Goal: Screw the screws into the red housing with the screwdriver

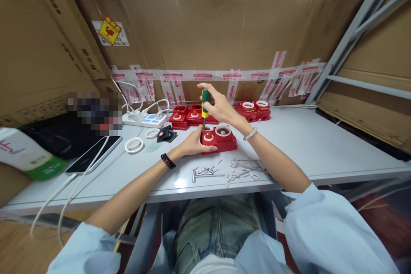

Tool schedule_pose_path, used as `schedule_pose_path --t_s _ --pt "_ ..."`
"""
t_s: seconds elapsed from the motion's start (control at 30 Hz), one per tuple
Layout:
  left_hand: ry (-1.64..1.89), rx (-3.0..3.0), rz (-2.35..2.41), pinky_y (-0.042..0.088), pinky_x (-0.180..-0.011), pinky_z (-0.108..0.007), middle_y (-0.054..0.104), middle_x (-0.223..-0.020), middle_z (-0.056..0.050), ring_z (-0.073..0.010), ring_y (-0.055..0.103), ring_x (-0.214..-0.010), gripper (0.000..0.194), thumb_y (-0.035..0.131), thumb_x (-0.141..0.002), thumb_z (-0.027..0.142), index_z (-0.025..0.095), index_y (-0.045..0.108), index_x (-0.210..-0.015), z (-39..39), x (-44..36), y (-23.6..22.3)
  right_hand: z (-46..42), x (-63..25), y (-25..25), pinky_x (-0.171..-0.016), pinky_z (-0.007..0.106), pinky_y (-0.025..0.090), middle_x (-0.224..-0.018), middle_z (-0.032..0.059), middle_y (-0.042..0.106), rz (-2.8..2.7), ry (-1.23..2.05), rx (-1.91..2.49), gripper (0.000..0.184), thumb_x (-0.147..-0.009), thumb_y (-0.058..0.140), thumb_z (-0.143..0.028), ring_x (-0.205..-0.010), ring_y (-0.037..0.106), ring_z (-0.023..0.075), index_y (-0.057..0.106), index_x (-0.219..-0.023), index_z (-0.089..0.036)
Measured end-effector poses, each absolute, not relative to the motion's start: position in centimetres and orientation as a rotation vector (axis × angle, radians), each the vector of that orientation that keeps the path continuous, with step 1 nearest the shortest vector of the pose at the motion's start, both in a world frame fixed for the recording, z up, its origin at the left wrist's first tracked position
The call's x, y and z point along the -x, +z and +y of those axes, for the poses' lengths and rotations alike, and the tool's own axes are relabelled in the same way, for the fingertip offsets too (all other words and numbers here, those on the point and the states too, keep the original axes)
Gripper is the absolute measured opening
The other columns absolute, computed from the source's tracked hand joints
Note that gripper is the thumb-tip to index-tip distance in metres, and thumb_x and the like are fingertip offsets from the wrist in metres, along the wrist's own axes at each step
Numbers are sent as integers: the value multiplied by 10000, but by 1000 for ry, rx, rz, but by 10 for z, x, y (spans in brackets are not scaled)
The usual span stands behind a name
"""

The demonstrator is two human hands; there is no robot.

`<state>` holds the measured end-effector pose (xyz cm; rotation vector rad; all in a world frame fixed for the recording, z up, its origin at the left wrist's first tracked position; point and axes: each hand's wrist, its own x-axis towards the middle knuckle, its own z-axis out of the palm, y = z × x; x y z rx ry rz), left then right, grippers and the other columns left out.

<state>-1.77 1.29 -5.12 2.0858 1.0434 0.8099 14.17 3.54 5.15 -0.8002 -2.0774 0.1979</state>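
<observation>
A red plastic housing (224, 141) with a white-ringed round opening lies on the grey table (321, 145) in front of me. My left hand (192, 143) grips its left side and holds it down. My right hand (218, 105) is closed round the green and yellow handle of a screwdriver (204, 105), which stands upright with its tip on the housing's left part. Several screws (205, 172) and bent metal wire clips (244, 169) lie on the table just in front of the housing.
More red housings sit behind, some at centre (188, 116) and a pair to the right (255, 110). A white power strip (146, 119), white rings (134, 144), a black part (166, 134) and a phone on a cable (93, 154) lie to the left. Cardboard walls surround the table.
</observation>
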Motion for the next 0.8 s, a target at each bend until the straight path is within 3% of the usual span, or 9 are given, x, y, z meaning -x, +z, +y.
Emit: schedule_pose_path --t_s 0.13,0.23,0.33,0.43,0.57,0.8 --pt "825 -2113 1042 482 -999 -485 503 -1379 -180 -323 587 -1168 807 789 -649 510 156 423 -1274 14 18 -52 32 -137 56 -736 317 461 -924 26 662 -2088 53 850 357 -847 614 -266 -765 587 177 541 -1195 -228" --pt "828 -2117 1047 471 -1010 -501 513 -1361 -182 -328 578 -1178 810 792 -647 501 153 417 -1275 13 17 -50 29 -129 56 -720 338 447 -911 68 650 -2034 -114 1014 328 -860 610 -328 -819 581 223 556 -1161 -208" --pt "820 -2104 1032 483 -993 -509 545 -1325 -178 -324 600 -1139 810 792 -649 490 150 411 -1278 13 17 -49 30 -128 58 -727 323 451 -977 69 641 -2091 5 938 395 -859 549 -216 -863 580 214 495 -1250 -208" --pt "818 -2125 1043 474 -1006 -513 526 -1349 -179 -331 589 -1159 807 787 -652 502 153 412 -1275 12 17 -49 30 -129 63 -727 301 453 -959 33 658 -2185 144 819 428 -817 563 -141 -769 587 172 498 -1233 -222" --pt "825 -2148 1071 451 -1029 -528 516 -1360 -190 -352 565 -1193 825 787 -640 517 139 418 -1273 12 16 -48 26 -126 63 -702 335 436 -861 67 661 -2097 -125 1048 272 -859 601 -315 -760 600 222 566 -1108 -211" --pt "823 -2138 1037 466 -1013 -532 519 -1355 -168 -335 580 -1172 795 785 -660 502 165 414 -1277 13 16 -50 20 -128 62 -699 300 436 -930 43 691 -2171 -72 1058 374 -886 523 -292 -749 623 204 489 -1253 -229"
